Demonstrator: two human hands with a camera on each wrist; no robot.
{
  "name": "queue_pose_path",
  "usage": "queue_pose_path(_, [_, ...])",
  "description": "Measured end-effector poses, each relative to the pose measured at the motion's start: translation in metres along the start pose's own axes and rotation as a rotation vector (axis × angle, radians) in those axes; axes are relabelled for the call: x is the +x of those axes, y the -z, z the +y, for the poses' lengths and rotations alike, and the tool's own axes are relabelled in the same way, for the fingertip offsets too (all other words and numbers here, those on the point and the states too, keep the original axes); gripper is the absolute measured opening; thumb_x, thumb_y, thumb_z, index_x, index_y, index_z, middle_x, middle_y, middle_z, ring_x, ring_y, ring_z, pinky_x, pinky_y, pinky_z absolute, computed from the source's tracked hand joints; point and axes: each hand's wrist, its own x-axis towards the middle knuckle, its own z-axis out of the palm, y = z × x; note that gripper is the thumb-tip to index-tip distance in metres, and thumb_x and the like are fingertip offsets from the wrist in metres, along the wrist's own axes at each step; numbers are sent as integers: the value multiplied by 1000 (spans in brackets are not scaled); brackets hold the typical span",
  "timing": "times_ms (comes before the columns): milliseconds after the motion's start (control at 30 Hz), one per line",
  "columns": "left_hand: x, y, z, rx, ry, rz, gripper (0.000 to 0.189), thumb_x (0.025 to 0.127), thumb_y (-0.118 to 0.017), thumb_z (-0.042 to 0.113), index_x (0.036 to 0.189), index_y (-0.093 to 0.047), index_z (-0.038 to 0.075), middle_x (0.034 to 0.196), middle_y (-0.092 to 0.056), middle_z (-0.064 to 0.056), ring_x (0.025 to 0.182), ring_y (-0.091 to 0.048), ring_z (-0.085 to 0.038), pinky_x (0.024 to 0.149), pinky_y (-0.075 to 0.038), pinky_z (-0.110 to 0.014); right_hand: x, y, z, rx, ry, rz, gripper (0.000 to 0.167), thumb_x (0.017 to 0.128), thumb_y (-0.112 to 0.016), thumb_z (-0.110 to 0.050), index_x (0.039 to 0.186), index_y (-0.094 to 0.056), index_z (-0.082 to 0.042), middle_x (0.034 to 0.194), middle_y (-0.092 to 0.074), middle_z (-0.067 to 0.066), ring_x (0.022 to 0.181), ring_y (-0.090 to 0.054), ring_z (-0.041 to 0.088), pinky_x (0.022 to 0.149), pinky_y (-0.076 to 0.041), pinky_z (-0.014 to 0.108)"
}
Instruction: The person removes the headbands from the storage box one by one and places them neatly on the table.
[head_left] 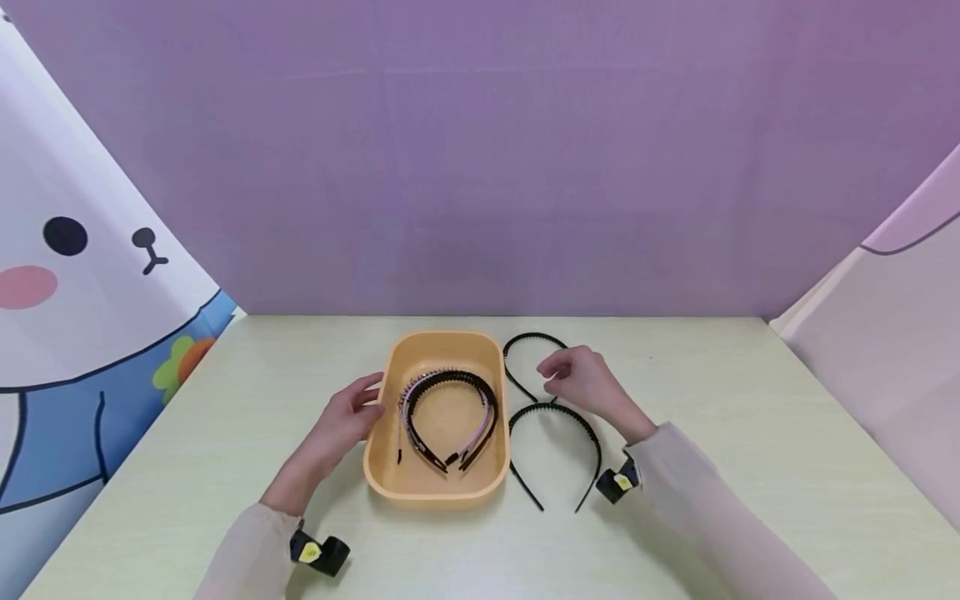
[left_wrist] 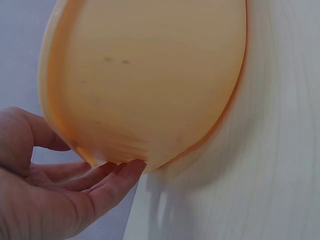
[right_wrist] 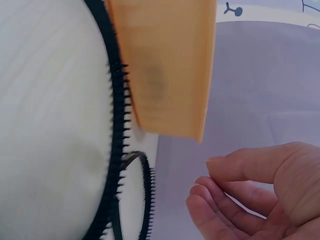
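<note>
My left hand [head_left: 347, 423] holds the left side of an orange plastic tray [head_left: 375, 471], thumb at the rim and fingertips against the outer wall, as the left wrist view shows. Inside the tray, black headbands [head_left: 452, 377] and a pink headband [head_left: 480, 432] lie overlapping. My right hand [head_left: 588, 385] hovers, fingers loosely bent and holding nothing, above two black toothed headbands. The farther headband [head_left: 534, 336] is partly covered by that hand; the nearer headband [head_left: 597, 454] lies with its ends toward me. In the right wrist view a toothed black band [right_wrist: 118, 100] looms close.
A pale wood-grain table [head_left: 742, 417] carries everything. Behind it hangs a purple cloth [head_left: 480, 167], with a cartoon-printed cloth [head_left: 97, 333] on the left and a pale printed cloth [head_left: 885, 350] on the right. Small black cameras sit at both wrists.
</note>
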Motion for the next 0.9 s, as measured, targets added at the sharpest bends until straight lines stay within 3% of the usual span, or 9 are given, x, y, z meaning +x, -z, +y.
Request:
queue_pose_path(500, [1, 0, -1, 3, -1, 4, 54, 97, -40, 4, 148, -24, -2, 144, -35, -33, 123, -49, -43, 86, -56, -39, 18, -5, -26, 10, 83, -16, 20, 79, -66, 0, 98, -71, 2, 97, -71, 17, 84, -66, 22, 73, -56, 31])
queue_pose_path(900, [1, 0, -1, -1, 3, 15, 54, 97, -41, 3, 148, -24, -2, 144, -35, -33, 124, -48, -44, 88, -55, -40, 31, -22, -41, -39, 144, -45, 20, 80, -66, -2, 99, -71, 2, 93, -72, 13, 80, -66, 19, 71, -55, 30])
